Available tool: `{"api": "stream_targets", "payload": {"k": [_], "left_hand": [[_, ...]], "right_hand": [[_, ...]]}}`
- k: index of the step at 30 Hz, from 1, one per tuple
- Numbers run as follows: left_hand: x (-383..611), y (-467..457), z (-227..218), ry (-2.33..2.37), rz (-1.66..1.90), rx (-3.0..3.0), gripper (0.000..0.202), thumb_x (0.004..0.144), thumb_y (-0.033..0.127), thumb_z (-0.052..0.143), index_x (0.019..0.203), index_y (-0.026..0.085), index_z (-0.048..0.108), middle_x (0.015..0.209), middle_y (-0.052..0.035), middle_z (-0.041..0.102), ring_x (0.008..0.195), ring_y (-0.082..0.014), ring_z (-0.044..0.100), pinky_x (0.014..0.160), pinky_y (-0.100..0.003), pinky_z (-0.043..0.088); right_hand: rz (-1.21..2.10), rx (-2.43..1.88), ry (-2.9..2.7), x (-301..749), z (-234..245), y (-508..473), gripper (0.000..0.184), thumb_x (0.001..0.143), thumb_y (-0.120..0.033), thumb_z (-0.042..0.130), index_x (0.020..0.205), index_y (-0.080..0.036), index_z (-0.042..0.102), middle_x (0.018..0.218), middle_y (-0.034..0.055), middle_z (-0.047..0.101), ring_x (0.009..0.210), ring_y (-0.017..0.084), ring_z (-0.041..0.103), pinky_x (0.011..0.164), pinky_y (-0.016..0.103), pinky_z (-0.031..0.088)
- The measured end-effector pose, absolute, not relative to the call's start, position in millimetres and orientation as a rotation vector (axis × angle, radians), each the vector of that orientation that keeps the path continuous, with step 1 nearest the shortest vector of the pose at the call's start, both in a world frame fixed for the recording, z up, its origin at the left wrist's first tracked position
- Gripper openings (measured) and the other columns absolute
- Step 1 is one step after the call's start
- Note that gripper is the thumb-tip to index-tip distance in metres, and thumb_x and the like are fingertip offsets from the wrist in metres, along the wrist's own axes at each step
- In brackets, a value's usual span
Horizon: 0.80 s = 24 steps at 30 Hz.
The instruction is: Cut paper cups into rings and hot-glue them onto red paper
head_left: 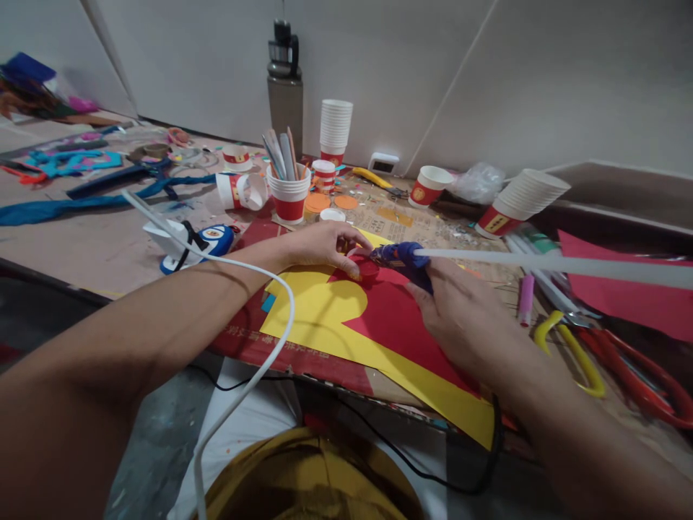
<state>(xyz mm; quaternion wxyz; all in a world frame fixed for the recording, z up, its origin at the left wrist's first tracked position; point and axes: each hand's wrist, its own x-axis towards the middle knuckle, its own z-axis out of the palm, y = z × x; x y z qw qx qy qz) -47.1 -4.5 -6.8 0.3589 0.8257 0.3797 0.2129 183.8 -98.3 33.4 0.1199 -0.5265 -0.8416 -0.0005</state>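
Note:
My right hand (458,300) is wrapped round a blue hot glue gun (406,258), with a long white glue stick (520,261) running out of its back to the right. The gun's nozzle points left at a small red round piece (367,267). My left hand (333,247) pinches that piece by its left edge; whether it is paper or part of a cup I cannot tell. Both hands are over a sheet of red paper (401,318) with a curved edge, which lies on yellow paper (308,307).
Paper cups stand behind, one stack (289,195) holding pencils. A grey bottle (285,101) is against the wall. At right lie yellow-handled pliers (568,354) and red-handled scissors (633,368). A white cable (289,318) hangs across my left forearm. A blue-and-white object (200,245) lies left.

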Motion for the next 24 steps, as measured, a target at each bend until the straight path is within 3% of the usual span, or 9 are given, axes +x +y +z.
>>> {"api": "stream_targets", "payload": {"k": [9, 24], "left_hand": [[-46.2, -6.7, -4.9, 1.026, 0.550, 2.154, 0.053, 0.061, 0.038, 0.080, 0.109, 0.015, 0.069, 0.074, 0.0003, 0.056, 0.068, -0.0126, 0.047, 0.065, -0.026, 0.035], [-47.3, -4.4, -5.6, 0.974, 0.552, 2.179, 0.053, 0.063, 0.037, 0.078, 0.111, 0.016, 0.069, 0.081, -0.0014, 0.059, 0.076, -0.0139, 0.051, 0.069, -0.027, 0.038]], "right_hand": [[0.089, -1.616, -2.407, 179.4, 29.6, -95.4, 0.028, 0.094, -0.032, 0.044, 0.116, -0.020, 0.057, 0.107, 0.0122, 0.067, 0.094, 0.030, 0.064, 0.078, 0.043, 0.050], [-0.069, -1.438, -2.460, 189.1, 32.5, -98.6, 0.019, 0.092, -0.028, 0.046, 0.103, -0.019, 0.059, 0.094, 0.0122, 0.067, 0.082, 0.028, 0.064, 0.072, 0.042, 0.051]]}}
